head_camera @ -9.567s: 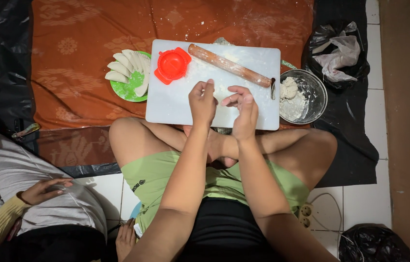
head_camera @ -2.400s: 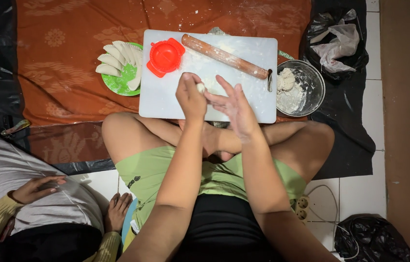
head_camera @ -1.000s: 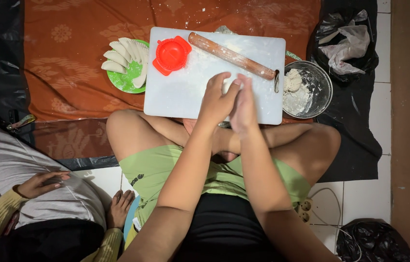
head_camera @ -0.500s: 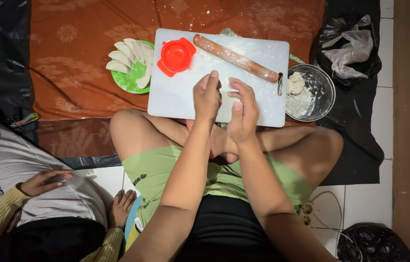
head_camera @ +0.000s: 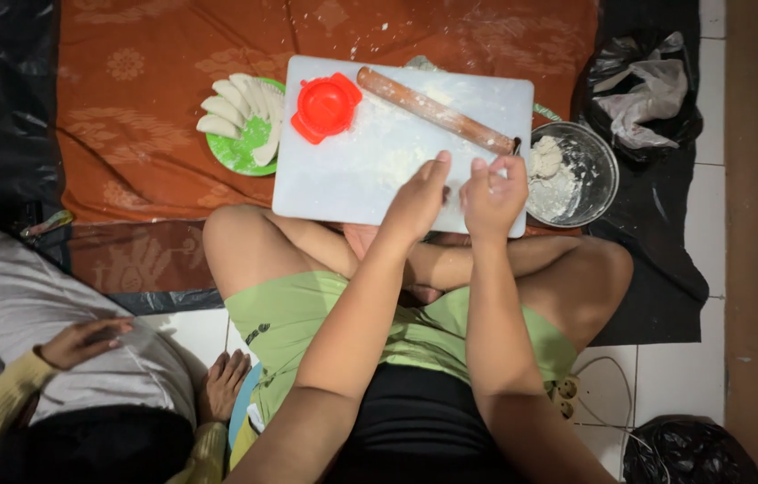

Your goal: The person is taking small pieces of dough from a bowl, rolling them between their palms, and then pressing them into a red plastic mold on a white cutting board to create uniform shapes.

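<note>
Orange cloth (head_camera: 146,116) underlies a white cutting board (head_camera: 343,179). On it lie a red dumpling press (head_camera: 327,106) and a wooden rolling pin (head_camera: 437,111), its long axis running diagonally from upper left to lower right. At the board's left, a green plate (head_camera: 240,154) holds folded dumplings (head_camera: 235,103); at its right, a metal bowl (head_camera: 589,175) holds dough (head_camera: 545,159). Left hand (head_camera: 416,199) and right hand (head_camera: 493,195) hover close, slightly apart, over the board's near edge; whether they hold anything I cannot tell.

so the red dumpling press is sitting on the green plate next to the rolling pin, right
Not quite. In the head view the red dumpling press sits on the white cutting board, not on the green plate; that plate holds folded dumplings beside the board. The rolling pin does lie on the board next to the press.
</note>
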